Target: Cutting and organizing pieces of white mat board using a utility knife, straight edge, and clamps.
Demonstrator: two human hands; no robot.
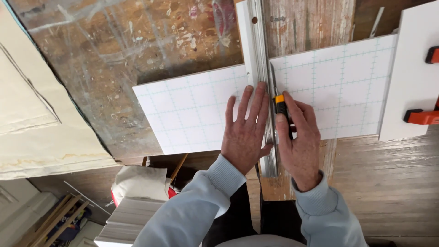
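Centrally, a white gridded board (196, 107) is pinned under a metal straightedge (261, 68).
The left hand (244, 130) is laid flat, fingers spread, against the straightedge; just beside it, a yellow-and-black utility knife (279, 105) is gripped in the closed right hand (299, 139), blade at the rule's right edge.

One head-worn view, steeply downward and close over the workbench (137, 55), its lower-left corner perhaps floor.
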